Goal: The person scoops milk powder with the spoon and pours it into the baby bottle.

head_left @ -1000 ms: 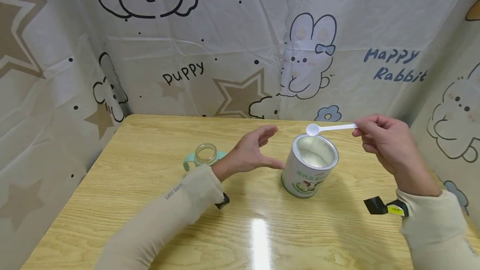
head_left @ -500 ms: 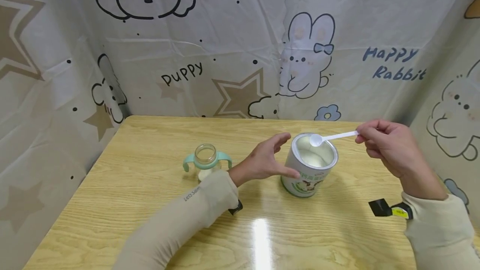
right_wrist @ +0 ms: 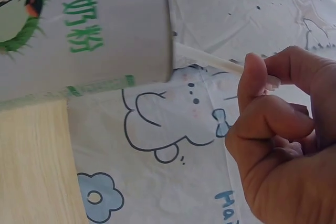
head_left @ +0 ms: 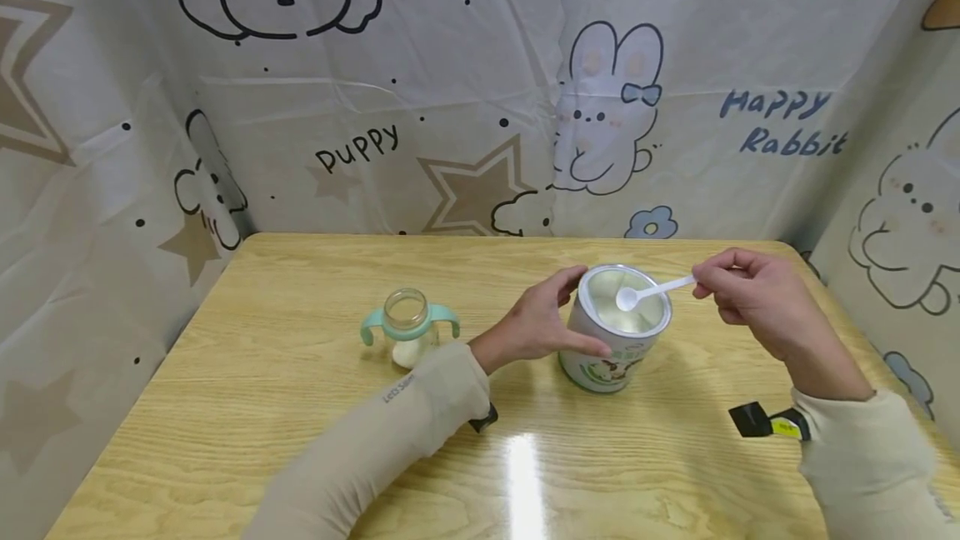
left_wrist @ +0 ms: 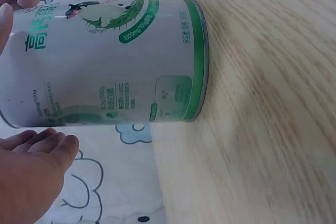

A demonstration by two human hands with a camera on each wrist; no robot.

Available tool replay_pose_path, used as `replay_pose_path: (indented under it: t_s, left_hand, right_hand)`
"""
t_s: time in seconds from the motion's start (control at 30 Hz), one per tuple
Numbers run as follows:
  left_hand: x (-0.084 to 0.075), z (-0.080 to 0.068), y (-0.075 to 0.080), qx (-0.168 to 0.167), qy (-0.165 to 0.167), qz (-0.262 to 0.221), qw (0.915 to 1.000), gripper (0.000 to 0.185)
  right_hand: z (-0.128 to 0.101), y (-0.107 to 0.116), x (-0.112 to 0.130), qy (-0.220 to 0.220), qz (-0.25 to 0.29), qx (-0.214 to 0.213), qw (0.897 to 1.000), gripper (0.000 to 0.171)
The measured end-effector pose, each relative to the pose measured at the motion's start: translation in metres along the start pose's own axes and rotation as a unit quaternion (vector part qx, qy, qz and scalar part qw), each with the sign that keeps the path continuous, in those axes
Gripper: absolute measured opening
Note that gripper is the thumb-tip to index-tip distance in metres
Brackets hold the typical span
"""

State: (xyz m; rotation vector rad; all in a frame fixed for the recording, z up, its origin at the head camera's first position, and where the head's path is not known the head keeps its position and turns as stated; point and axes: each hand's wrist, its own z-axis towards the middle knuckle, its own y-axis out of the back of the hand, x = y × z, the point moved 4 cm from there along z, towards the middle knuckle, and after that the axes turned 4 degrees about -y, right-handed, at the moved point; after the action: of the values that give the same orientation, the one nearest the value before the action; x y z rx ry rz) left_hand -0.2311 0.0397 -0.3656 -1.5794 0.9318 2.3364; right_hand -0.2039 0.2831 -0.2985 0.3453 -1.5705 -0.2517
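A white milk powder can (head_left: 600, 361) with green lettering stands uncovered on the table, pale inside. My left hand (head_left: 536, 323) holds it from the left, thumb across its front and fingers toward its back. In the left wrist view, the can (left_wrist: 121, 61) lies between the thumb and the fingers (left_wrist: 44, 148). My right hand (head_left: 757, 298) pinches the handle end of a white measuring scoop (head_left: 660, 287). The scoop's small round bowl is inside the can's mouth; the right wrist view shows only its handle (right_wrist: 210, 59), the can's wall hiding the bowl.
Left of the can stands a clear baby bottle (head_left: 407, 327) without a lid, with mint-green side handles and some white contents. My left sleeve (head_left: 442, 390) passes close in front of it. A printed cloth (head_left: 450, 90) hangs behind the wooden table (head_left: 300, 407).
My left hand has moved right, from beside the can to around its side. The scoop in my right hand has come down from above the rim into the can's mouth.
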Motion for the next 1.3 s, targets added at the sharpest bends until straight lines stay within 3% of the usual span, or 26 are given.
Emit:
replay_pose_path:
  t_s: [0.1, 0.23, 0.6, 0.8, 1.03, 1.3]
  left_hand:
    - [0.001, 0.002, -0.004, -0.001, -0.001, -0.006, 1.0000, 0.097]
    - [0.002, 0.004, -0.007, -0.006, 0.010, -0.014, 0.9998, 0.097]
    - [0.001, 0.004, -0.009, -0.018, 0.022, -0.015, 0.9995, 0.095]
    - [0.001, 0.004, -0.008, -0.018, 0.023, -0.013, 0.9995, 0.094]
    - [0.001, 0.004, -0.008, -0.018, 0.037, -0.004, 0.9992, 0.094]
    - [0.000, 0.003, -0.008, -0.013, 0.028, -0.013, 0.9995, 0.094]
  right_hand:
    - [0.001, -0.007, 0.001, -0.006, -0.078, -0.008, 0.997, 0.021]
    - [0.003, -0.018, 0.007, -0.003, -0.134, -0.014, 0.991, 0.032]
    - [0.012, -0.046, 0.022, 0.051, -0.280, -0.063, 0.957, 0.018]
    - [0.017, -0.063, 0.032, 0.076, -0.302, -0.057, 0.949, 0.016]
    - [0.019, -0.077, 0.036, 0.083, -0.295, 0.005, 0.952, 0.018]
    - [0.014, -0.073, 0.033, 0.073, -0.278, 0.050, 0.957, 0.023]
